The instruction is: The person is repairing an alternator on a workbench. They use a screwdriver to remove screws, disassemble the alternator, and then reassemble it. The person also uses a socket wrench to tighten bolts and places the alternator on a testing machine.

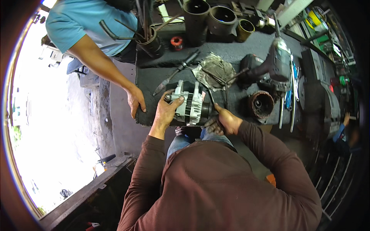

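A silver alternator (189, 102) lies on its side near the front edge of the dark workbench (154, 67), its grooved pulley toward my right. My left hand (165, 109) is closed around its left end, thumb on the casing. In my closed right hand (228, 120) is a thin dark metal rod-like tool (211, 97), which slants up beside the pulley. The tool's exact kind cannot be made out, and the fingers partly hide it. Behind the alternator lies a long pointed tool (176, 72) with a dark handle. A T-shaped wrench (226, 84) rests by a crumpled grey cloth (216, 69).
To the right stand a cordless impact wrench (278, 63) and a round copper-wound part (261, 104), with several long wrenches (295, 86) beyond. Metal cylinders (196, 23) and a can of rods (151, 44) line the back. At the left corner rests another person's hand (135, 101).
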A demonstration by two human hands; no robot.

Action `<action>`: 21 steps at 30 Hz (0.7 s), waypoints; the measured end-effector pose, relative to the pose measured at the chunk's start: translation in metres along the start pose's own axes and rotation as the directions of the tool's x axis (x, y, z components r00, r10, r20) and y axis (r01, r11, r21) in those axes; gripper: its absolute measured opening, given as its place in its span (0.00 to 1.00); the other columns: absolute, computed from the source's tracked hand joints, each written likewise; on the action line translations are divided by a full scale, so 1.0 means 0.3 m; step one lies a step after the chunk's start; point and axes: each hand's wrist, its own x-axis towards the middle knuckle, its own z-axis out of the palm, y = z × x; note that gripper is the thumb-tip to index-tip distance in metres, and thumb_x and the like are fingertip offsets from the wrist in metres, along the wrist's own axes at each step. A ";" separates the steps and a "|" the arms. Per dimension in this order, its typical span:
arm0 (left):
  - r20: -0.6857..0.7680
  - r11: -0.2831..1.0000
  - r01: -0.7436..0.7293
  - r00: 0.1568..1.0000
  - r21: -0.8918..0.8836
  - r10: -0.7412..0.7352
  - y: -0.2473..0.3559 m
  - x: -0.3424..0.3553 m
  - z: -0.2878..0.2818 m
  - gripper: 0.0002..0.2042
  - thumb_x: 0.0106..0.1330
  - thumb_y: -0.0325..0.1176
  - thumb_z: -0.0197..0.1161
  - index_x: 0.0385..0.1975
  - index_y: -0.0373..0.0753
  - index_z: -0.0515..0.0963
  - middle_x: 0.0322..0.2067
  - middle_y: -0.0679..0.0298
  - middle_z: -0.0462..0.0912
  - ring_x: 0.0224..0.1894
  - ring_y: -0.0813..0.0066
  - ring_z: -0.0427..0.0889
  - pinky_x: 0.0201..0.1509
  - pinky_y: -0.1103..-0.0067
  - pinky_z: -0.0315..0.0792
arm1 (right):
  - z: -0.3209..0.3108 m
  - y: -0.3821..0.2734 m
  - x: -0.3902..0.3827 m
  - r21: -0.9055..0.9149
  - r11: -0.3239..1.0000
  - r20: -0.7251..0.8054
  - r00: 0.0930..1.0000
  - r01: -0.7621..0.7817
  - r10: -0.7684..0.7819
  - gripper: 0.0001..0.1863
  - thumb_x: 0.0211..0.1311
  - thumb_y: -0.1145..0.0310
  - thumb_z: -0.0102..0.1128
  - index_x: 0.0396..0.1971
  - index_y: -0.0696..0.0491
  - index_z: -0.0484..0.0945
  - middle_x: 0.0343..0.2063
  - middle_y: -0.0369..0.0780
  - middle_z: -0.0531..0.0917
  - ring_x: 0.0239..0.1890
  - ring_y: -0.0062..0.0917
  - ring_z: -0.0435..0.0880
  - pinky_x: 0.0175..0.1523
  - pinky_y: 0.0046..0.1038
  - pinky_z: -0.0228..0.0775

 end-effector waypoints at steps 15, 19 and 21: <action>0.247 0.950 0.147 0.966 -0.275 -0.078 -0.017 -0.006 -0.036 0.37 0.74 0.35 0.72 0.81 0.40 0.65 0.58 0.63 0.85 0.57 0.74 0.83 0.64 0.76 0.78 | 0.144 0.022 0.029 -0.159 0.823 -0.074 0.825 0.545 -0.560 0.27 0.85 0.42 0.44 0.60 0.51 0.74 0.40 0.41 0.87 0.27 0.28 0.84 0.28 0.29 0.74; 0.132 0.950 0.023 0.991 -0.312 0.019 0.038 -0.175 0.014 0.37 0.75 0.31 0.71 0.81 0.36 0.63 0.58 0.63 0.85 0.56 0.76 0.84 0.64 0.78 0.77 | 0.166 0.043 -0.016 -0.091 0.813 -0.128 0.803 0.575 -0.582 0.23 0.84 0.43 0.44 0.51 0.46 0.78 0.30 0.37 0.85 0.18 0.25 0.77 0.18 0.27 0.61; 0.031 0.947 -0.076 0.995 -0.313 0.090 0.074 -0.327 0.039 0.39 0.73 0.29 0.72 0.82 0.35 0.61 0.59 0.62 0.84 0.59 0.76 0.82 0.66 0.77 0.76 | 0.212 0.074 -0.106 -0.132 0.809 -0.099 0.805 0.572 -0.585 0.23 0.84 0.43 0.45 0.52 0.45 0.80 0.34 0.33 0.87 0.21 0.23 0.80 0.19 0.26 0.63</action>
